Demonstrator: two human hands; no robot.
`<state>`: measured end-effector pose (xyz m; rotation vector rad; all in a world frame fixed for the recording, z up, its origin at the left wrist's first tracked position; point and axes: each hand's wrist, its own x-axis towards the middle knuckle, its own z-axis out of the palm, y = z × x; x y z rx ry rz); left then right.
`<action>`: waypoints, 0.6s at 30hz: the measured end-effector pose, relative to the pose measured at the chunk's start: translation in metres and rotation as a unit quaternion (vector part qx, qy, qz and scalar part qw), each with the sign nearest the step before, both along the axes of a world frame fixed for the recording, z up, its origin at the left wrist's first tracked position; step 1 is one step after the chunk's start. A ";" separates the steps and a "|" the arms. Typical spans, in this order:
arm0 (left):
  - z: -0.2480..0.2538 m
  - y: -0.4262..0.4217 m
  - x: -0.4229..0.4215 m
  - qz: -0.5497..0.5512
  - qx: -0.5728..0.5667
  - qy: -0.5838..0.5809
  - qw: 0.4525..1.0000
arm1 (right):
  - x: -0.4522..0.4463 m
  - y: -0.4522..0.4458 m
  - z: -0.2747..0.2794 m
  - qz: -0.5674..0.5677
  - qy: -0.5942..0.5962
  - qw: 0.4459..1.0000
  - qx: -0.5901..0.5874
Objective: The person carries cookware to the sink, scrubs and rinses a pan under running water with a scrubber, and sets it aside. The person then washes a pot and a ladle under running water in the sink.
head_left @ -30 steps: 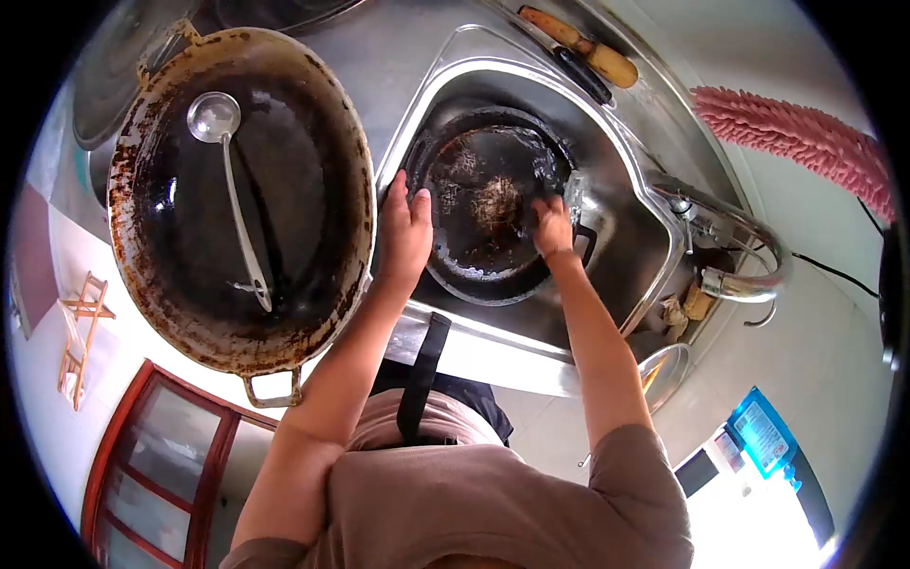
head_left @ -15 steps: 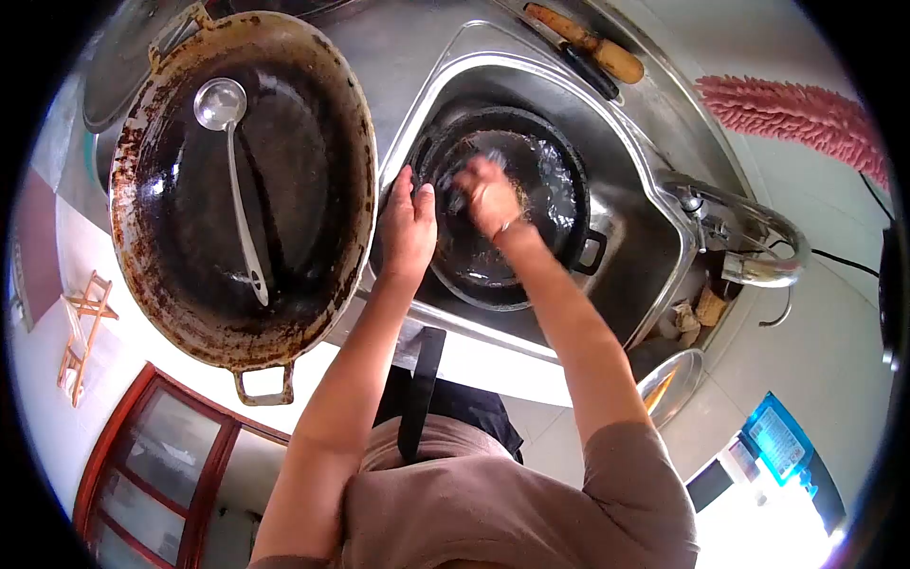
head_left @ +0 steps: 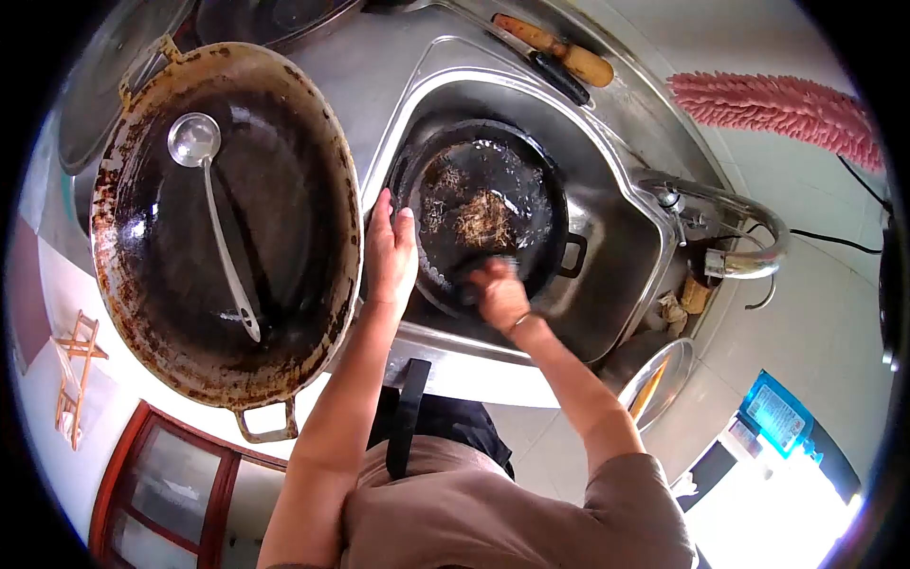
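A round black pan point(head_left: 531, 190) with a side handle rests in the steel sink point(head_left: 616, 284), wet and shiny, with a brownish patch at its middle. My left hand point(head_left: 391, 254) is at the pan's left rim, its fingers closed on the edge, the thumb on the near side. Over the lower part of the pan is my right hand point(head_left: 498, 291), blurred, its fingers closed round a dark scrubber point(head_left: 468, 284) pressed to the inside surface.
On the left stands a large stained pan point(head_left: 284, 190) holding a metal ladle point(head_left: 221, 232). Wooden- and black-handled tools point(head_left: 559, 57) lie behind the sink. A faucet point(head_left: 749, 237) is at the right, below a pink fluffy duster point(head_left: 777, 114).
My right hand has swept from the pan's right side across to its left, then down to the near side. My left hand stays by the rim. The view has shifted slightly.
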<state>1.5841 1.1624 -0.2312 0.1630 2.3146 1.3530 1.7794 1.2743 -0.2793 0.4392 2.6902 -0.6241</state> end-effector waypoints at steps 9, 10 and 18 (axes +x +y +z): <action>0.004 -0.001 0.001 -0.016 0.006 -0.010 1.000 | -0.165 0.068 -0.027 0.106 0.181 0.972 0.109; 0.006 0.000 0.002 -0.013 0.005 -0.015 1.000 | -0.163 0.086 -0.041 0.069 0.163 0.973 0.148; -0.003 0.002 0.003 0.023 0.024 -0.013 0.999 | -0.010 0.117 -0.032 -0.069 -0.121 0.976 0.170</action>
